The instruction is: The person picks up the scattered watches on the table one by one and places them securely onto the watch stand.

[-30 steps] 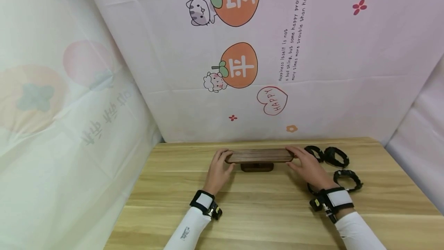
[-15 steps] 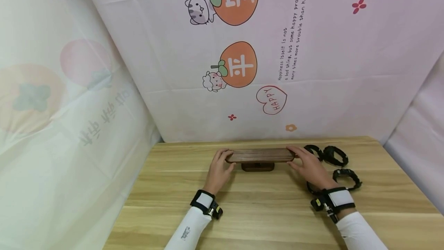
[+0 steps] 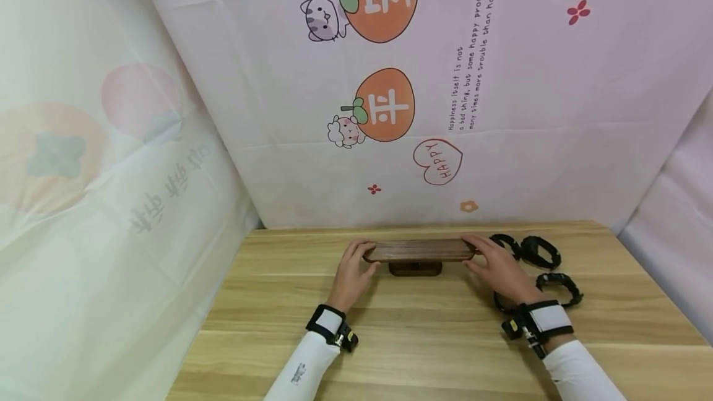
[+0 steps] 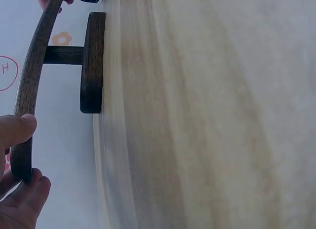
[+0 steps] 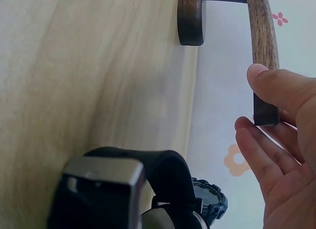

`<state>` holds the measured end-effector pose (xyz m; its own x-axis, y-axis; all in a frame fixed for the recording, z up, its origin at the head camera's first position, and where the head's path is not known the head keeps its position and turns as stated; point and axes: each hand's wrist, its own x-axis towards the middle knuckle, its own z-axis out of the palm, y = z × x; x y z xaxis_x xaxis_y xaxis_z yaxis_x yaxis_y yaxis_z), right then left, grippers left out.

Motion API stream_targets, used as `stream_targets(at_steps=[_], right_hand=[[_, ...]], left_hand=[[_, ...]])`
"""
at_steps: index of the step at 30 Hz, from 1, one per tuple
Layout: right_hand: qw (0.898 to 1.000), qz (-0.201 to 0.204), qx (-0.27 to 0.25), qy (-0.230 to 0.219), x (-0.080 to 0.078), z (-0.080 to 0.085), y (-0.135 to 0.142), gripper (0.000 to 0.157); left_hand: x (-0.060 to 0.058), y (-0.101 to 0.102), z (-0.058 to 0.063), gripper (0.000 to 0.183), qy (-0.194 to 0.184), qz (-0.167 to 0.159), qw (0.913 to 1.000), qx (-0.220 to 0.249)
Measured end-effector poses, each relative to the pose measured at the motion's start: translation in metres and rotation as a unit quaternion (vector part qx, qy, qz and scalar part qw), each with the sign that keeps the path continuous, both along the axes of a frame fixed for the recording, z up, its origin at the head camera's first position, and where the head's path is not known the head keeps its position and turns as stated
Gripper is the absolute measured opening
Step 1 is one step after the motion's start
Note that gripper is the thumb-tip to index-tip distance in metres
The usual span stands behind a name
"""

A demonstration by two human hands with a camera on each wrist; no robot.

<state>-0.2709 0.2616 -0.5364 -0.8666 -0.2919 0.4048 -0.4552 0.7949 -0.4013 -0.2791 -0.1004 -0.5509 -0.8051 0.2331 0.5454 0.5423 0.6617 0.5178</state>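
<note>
A dark brown wooden display stand [image 3: 420, 250] stands near the back of the table, with a long, slightly curved top bar, a short post [image 4: 64, 55] and a rounded base [image 3: 414, 269]. My left hand [image 3: 349, 277] holds the bar's left end; in the left wrist view the thumb [image 4: 19, 129] lies on its near face, with fingers around the end. At the other end, my right hand [image 3: 498, 271] pinches the bar between thumb [image 5: 276, 86] and fingers, some hidden behind the wood. The base appears to rest on the tabletop.
Several black wristwatches lie right of the stand, including one at the back [image 3: 540, 252] and one nearer [image 3: 559, 289]; another is partly hidden by my right hand. The wooden table [image 3: 401, 351] ends at a printed white cloth [image 3: 529, 110] behind. Another cloth [image 3: 139, 203] hangs at left.
</note>
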Motion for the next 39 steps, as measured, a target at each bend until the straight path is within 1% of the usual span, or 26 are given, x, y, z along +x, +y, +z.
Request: stream_targets(at_steps=[7, 11, 17, 21, 24, 27, 30, 34, 39], right_hand=[[1.000, 0.011, 0.006, -0.001, -0.001, 0.003, 0.002, 0.062], [1.000, 0.022, 0.012, 0.012, -0.001, 0.006, 0.005, 0.064], [0.999, 0.034, 0.024, 0.005, 0.003, 0.014, 0.020, 0.063], [0.998, 0.029, 0.047, -0.005, 0.004, 0.022, 0.033, 0.062], [0.998, 0.017, 0.064, -0.007, 0.004, 0.027, 0.043, 0.062], [0.998, 0.011, 0.068, -0.004, 0.003, 0.031, 0.052, 0.062], [0.998, 0.011, 0.066, 0.011, 0.001, 0.030, 0.060, 0.061], [0.998, 0.009, 0.065, 0.018, -0.005, 0.027, 0.070, 0.060], [0.998, 0.008, 0.070, 0.000, -0.007, 0.025, 0.075, 0.062]], left_hand=[[-0.001, -0.001, -0.001, 0.041, -0.003, -0.002, 1.0000, -0.005], [-0.001, -0.001, 0.000, 0.042, -0.003, -0.004, 1.0000, -0.003], [-0.001, -0.002, -0.001, 0.043, 0.003, -0.008, 1.0000, -0.002], [-0.001, -0.002, -0.002, 0.043, 0.001, -0.009, 1.0000, 0.000], [-0.001, -0.003, -0.002, 0.042, -0.005, -0.008, 1.0000, 0.002], [-0.001, -0.003, -0.002, 0.042, -0.010, -0.007, 0.9999, 0.001], [-0.001, -0.003, -0.001, 0.042, -0.018, -0.005, 0.9998, 0.001], [-0.001, -0.003, -0.001, 0.042, -0.027, -0.004, 0.9996, 0.001], [-0.001, -0.003, -0.002, 0.042, -0.010, -0.005, 0.9999, -0.003]])
